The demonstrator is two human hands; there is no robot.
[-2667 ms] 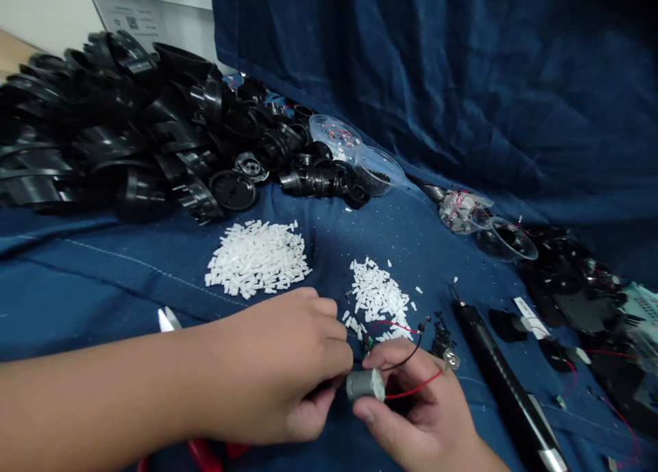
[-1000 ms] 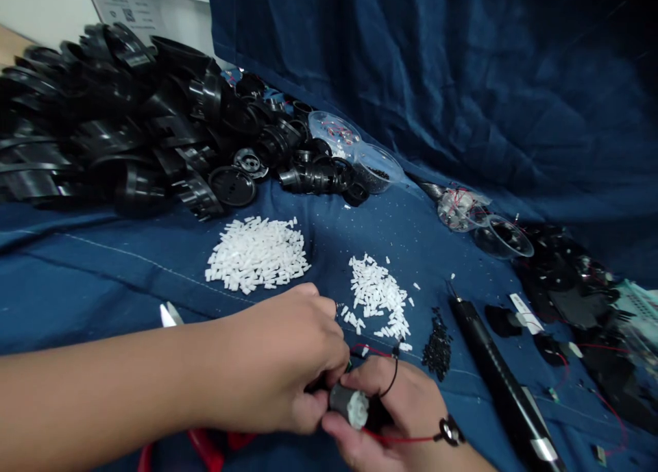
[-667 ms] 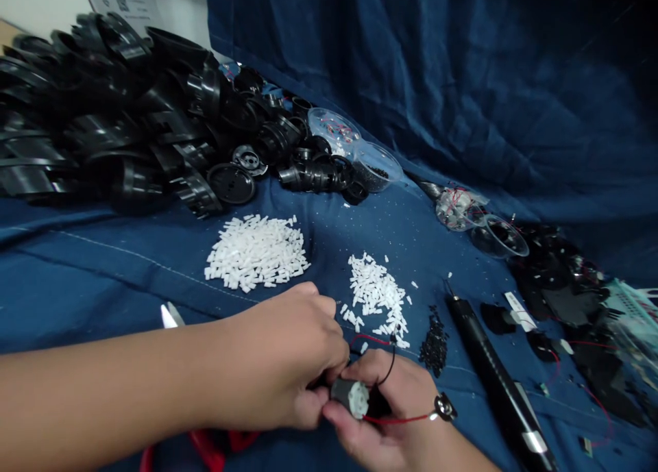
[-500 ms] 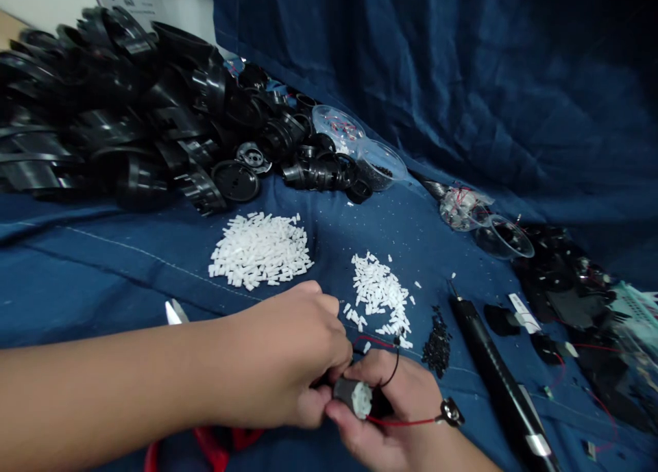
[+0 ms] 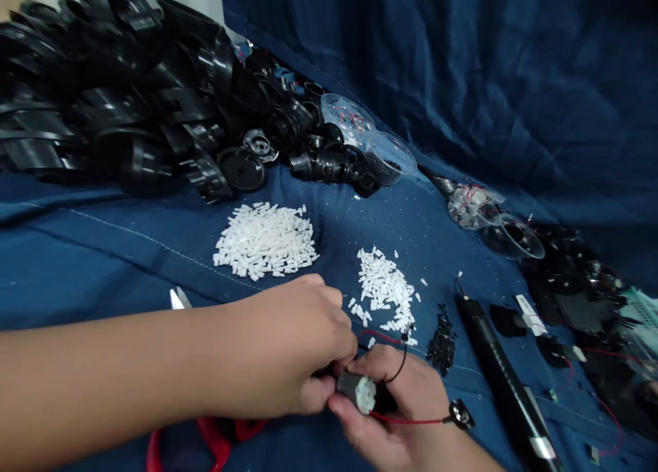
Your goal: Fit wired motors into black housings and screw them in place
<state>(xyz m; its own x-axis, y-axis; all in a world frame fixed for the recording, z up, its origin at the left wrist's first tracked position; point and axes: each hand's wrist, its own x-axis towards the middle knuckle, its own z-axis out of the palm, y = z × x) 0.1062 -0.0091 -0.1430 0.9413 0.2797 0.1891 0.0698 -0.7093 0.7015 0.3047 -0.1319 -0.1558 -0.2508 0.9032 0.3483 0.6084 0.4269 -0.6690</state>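
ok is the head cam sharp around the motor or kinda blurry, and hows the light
In the head view, the small motor in the right hand looks fairly sharp, without heavy blur; the light is soft, with small highlights on the black plastic parts; the blue cloth drape darkens toward the top right corner.

Only one camera here, folks: it's riding on the person's head, looking forward and down from fairly close, with the left hand [image 5: 277,345] and right hand [image 5: 398,410] sitting low in frame.
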